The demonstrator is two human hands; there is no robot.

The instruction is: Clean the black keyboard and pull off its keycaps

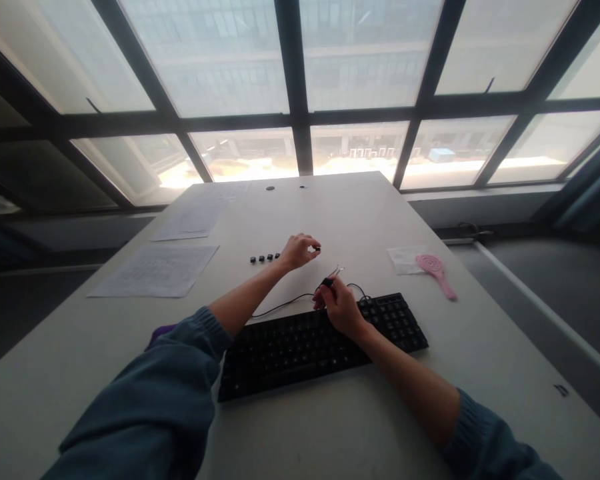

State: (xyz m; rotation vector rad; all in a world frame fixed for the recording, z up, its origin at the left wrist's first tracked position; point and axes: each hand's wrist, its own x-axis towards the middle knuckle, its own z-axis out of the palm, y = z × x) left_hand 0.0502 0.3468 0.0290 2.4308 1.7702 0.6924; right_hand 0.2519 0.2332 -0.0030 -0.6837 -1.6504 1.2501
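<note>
Bare table [360, 220] lies open beyond the hands up to the window. The black keyboard [320, 343] blocks the near centre, with its cable [280, 308] looping just behind. A row of loose keycaps [265, 258] sits left of the left hand [300, 250]. Paper sheets [155, 270] cover the left side; a pink brush [436, 272] lies well right.

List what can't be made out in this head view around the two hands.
- Small black piece pinched in the left hand: fingers cover most of it.
- Wire tool in the right hand: its tip is too thin and small to read.
- Keyboard legends: too dark.
- Sheets of paper: print too small.
- Purple object: behind the left sleeve.
</note>
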